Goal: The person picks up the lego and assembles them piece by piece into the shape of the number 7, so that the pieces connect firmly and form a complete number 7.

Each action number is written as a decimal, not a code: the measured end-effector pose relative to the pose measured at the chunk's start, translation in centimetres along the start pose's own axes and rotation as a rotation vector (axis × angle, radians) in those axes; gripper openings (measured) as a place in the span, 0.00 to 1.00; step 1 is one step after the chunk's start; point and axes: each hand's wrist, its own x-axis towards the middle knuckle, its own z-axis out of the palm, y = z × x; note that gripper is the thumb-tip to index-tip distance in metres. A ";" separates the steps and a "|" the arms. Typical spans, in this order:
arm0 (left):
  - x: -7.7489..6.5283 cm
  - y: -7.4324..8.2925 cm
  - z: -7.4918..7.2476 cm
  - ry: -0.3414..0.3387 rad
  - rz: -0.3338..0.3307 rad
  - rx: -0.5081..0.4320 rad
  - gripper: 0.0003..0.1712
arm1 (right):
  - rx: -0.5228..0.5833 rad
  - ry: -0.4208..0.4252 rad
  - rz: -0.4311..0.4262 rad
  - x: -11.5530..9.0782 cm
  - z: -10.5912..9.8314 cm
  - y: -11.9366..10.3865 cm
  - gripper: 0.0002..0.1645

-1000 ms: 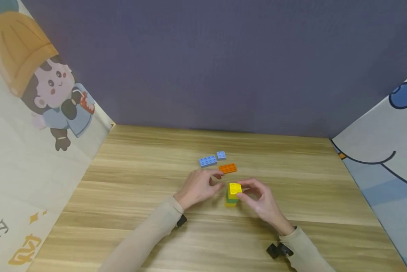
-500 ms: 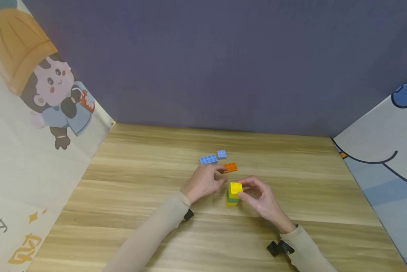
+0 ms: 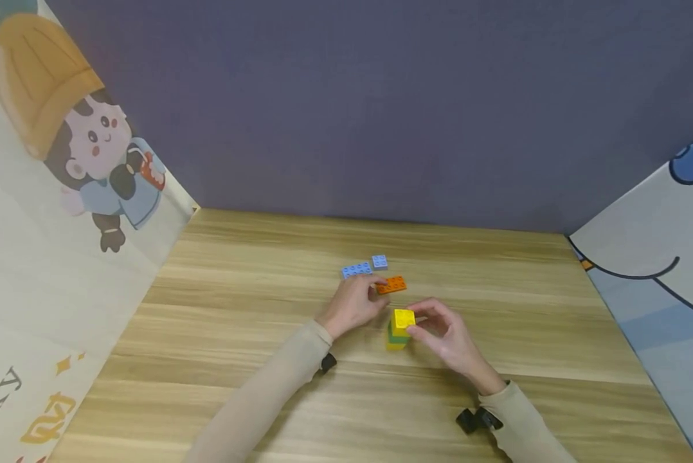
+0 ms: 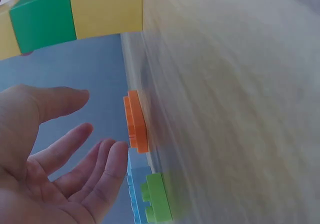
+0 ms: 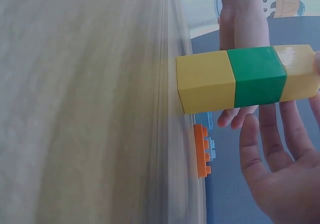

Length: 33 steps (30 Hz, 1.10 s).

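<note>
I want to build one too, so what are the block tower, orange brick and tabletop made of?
The yellow-and-green block tower looks like smooth plastic: it shines near the top. The orange brick seems plastic too, with neat molded studs. The tabletop looks like wood, or maybe wood-look laminate; grain streaks show.

Booth-like setting: wood-grain table, dark blue-grey backdrop, cartoon-printed side panels.
</note>
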 end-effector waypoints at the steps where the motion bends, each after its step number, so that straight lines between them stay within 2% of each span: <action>1: 0.1 0.0 0.0 0.004 -0.003 -0.001 0.24 | 0.001 -0.001 -0.002 0.0 0.0 0.0 0.19; 11: 0.7 0.1 0.2 -0.013 -0.032 0.024 0.28 | 0.022 0.001 -0.019 0.0 0.0 0.0 0.19; 18: 1.3 0.3 0.6 0.005 -0.023 0.069 0.29 | 0.025 -0.001 -0.022 0.1 0.0 0.0 0.18; 24: 2.0 0.0 0.9 0.015 -0.049 0.110 0.31 | 0.027 0.009 -0.018 0.0 0.1 0.0 0.18; 33: 2.9 -0.4 1.0 0.013 -0.064 0.126 0.30 | 0.009 0.014 -0.008 0.0 0.1 0.1 0.18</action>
